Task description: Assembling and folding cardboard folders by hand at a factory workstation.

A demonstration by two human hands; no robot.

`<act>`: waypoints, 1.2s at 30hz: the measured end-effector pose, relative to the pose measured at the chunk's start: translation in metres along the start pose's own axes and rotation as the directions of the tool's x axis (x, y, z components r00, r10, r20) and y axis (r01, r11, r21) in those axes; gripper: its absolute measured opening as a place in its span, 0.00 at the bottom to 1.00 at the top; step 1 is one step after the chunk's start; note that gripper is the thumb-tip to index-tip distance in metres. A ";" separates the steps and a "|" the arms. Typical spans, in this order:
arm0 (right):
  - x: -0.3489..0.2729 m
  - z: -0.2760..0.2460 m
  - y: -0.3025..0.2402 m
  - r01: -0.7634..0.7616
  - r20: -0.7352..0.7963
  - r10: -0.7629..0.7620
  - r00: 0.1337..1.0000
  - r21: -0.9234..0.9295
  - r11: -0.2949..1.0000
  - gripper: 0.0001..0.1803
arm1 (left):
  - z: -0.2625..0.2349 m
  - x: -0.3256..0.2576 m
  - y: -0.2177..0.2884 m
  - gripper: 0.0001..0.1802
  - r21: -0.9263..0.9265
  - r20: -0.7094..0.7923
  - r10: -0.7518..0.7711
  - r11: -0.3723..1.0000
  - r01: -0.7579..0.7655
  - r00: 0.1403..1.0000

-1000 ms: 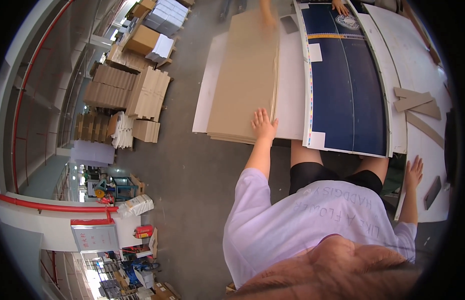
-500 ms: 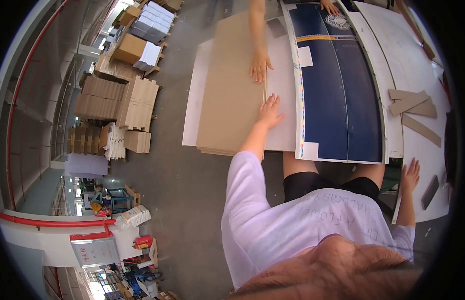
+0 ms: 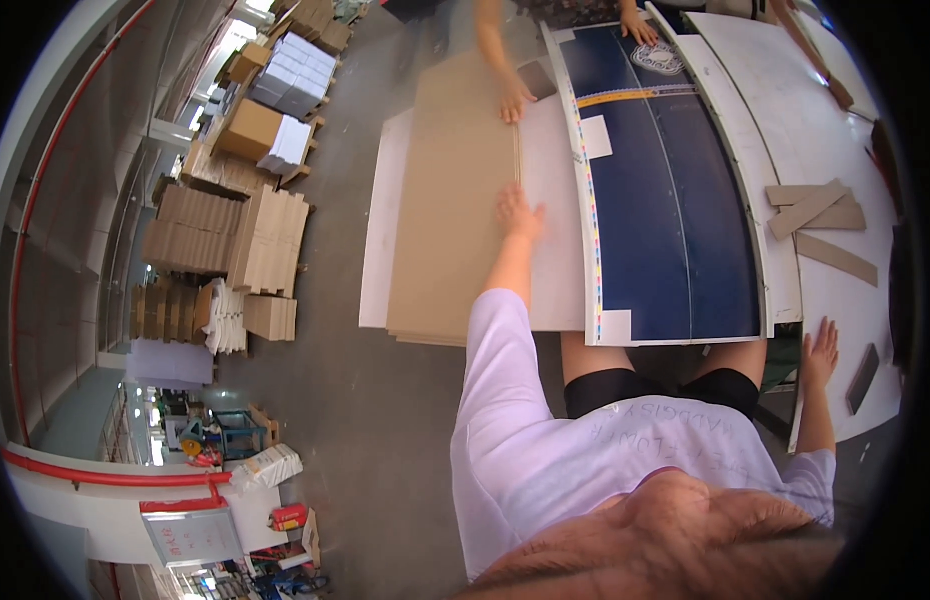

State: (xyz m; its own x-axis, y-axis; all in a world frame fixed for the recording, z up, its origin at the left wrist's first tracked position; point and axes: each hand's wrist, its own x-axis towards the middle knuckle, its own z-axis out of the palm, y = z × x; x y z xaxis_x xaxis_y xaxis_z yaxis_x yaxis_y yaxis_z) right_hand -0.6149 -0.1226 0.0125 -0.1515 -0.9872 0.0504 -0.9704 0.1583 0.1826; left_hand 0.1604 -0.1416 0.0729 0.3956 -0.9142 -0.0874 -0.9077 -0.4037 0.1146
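Head view, and here's the left hand point(image 3: 518, 212) at the right edge of the brown boards point(image 3: 450, 200), blurred, thumb apart from the fingers, no grip to be seen. The boards lie on a white surface point(image 3: 560, 260), already in one stack; their near edges look slightly stepped, so I'd judge the pile built but not quite even, and whether more are left to add I can't tell. Right at those left fingers runs the stack's edge, its broad face spreading to their left. Farther up that edge, a co-worker's hand point(image 3: 516, 98); the co-worker's other hand point(image 3: 640, 27) rests at the far end of the blue sheet point(image 3: 720, 210), flat and right of the stack. Over on the right, the right hand point(image 3: 821, 355) lies on the white table point(image 3: 847, 310), fingers spread, holding nothing, well apart from the boards; a dark bar point(image 3: 862, 379) sits just beside it, brown strips point(image 3: 835, 257) farther off.
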 end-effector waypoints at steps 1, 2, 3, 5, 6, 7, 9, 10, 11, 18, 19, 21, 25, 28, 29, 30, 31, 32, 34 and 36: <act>-0.005 -0.002 0.007 -0.007 0.001 0.007 1.000 0.012 1.000 0.35 | 0.000 0.014 0.010 0.49 -0.141 -0.065 -0.252 0.960 0.241 0.966; -0.010 -0.005 0.014 -0.015 0.000 0.015 1.000 0.023 1.000 0.35 | 0.000 0.024 0.020 0.49 -0.156 -0.068 -0.221 0.966 0.209 0.973; 0.000 0.023 -0.011 0.009 0.012 -0.010 1.000 0.066 0.998 0.35 | -0.014 0.019 0.003 0.50 -0.110 -0.013 -0.355 0.930 0.352 0.935; 0.005 0.031 -0.037 0.060 0.041 -0.066 0.997 0.136 0.989 0.35 | -0.034 0.016 0.000 0.50 -0.078 0.033 -0.463 0.882 0.464 0.886; 0.002 0.020 -0.033 0.033 0.030 -0.037 0.999 0.131 0.991 0.35 | -0.043 0.020 0.013 0.50 -0.022 0.065 -0.424 0.905 0.426 0.903; -0.001 0.011 -0.021 0.025 0.027 -0.028 0.999 0.112 0.993 0.36 | -0.040 0.025 0.022 0.50 0.018 0.117 -0.382 0.924 0.382 0.917; -0.005 -0.006 -0.013 0.009 0.021 -0.011 1.000 0.095 0.995 0.36 | -0.035 0.035 0.032 0.50 0.017 0.126 -0.343 0.939 0.344 0.931; -0.007 -0.008 -0.011 0.003 0.025 -0.005 1.000 0.102 0.995 0.36 | -0.034 0.038 0.035 0.50 0.041 0.123 -0.331 0.943 0.329 0.935; -0.009 -0.011 -0.007 -0.004 0.028 0.001 1.000 0.107 0.994 0.37 | -0.032 0.042 0.033 0.50 0.036 0.122 -0.321 0.947 0.319 0.939; 0.013 0.009 -0.048 0.037 0.049 -0.045 0.998 0.148 0.988 0.37 | -0.062 0.027 -0.003 0.47 0.050 0.110 -0.372 0.928 0.369 0.922; 0.007 0.009 -0.027 0.017 0.041 -0.022 0.999 0.114 0.993 0.37 | -0.061 0.035 0.018 0.46 0.040 0.139 -0.395 0.919 0.393 0.908; -0.001 -0.001 -0.012 -0.007 0.036 0.005 0.999 0.076 0.997 0.37 | -0.070 0.039 0.039 0.46 0.016 0.193 -0.387 0.920 0.392 0.902; -0.005 0.001 -0.012 -0.004 0.060 -0.002 0.998 0.093 0.996 0.37 | -0.056 0.044 0.003 0.45 0.034 0.191 -0.226 0.974 0.223 0.955; 0.001 0.007 -0.020 0.015 0.044 -0.019 0.999 0.088 0.996 0.36 | -0.034 0.032 -0.036 0.43 0.033 0.037 -0.045 0.999 0.043 0.998; 0.001 0.009 -0.020 0.013 0.031 -0.015 0.999 0.086 0.996 0.36 | -0.027 0.028 -0.043 0.43 0.037 0.042 -0.057 0.998 0.055 0.998; 0.001 0.013 -0.016 0.011 0.038 -0.014 0.999 0.082 0.997 0.36 | -0.025 0.023 -0.034 0.43 0.049 0.030 -0.054 0.997 0.053 0.998; 0.000 0.018 -0.011 0.030 0.001 -0.030 1.000 0.078 0.997 0.35 | -0.025 0.017 -0.027 0.43 0.063 0.017 -0.055 0.997 0.054 0.998; -0.002 0.021 -0.008 0.047 -0.037 -0.045 0.998 0.073 0.996 0.35 | -0.027 0.013 -0.020 0.43 0.065 0.025 -0.056 0.996 0.054 0.998; -0.004 0.015 -0.004 0.039 -0.024 -0.038 0.999 0.059 0.997 0.34 | -0.029 0.004 -0.009 0.44 0.081 0.090 -0.050 0.996 0.042 0.995; -0.010 0.007 0.006 0.021 -0.015 -0.020 1.000 0.039 0.999 0.34 | -0.023 -0.007 0.013 0.44 0.174 0.117 0.000 0.985 -0.020 0.993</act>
State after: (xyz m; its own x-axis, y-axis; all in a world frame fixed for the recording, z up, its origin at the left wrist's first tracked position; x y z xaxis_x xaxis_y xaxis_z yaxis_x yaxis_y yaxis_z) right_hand -0.6205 -0.1122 0.0060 -0.1291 -0.9897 0.0616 -0.9799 0.1369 0.1449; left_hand 0.1494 -0.1412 0.0973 0.3769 -0.9038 -0.2025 -0.9260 -0.3732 -0.0574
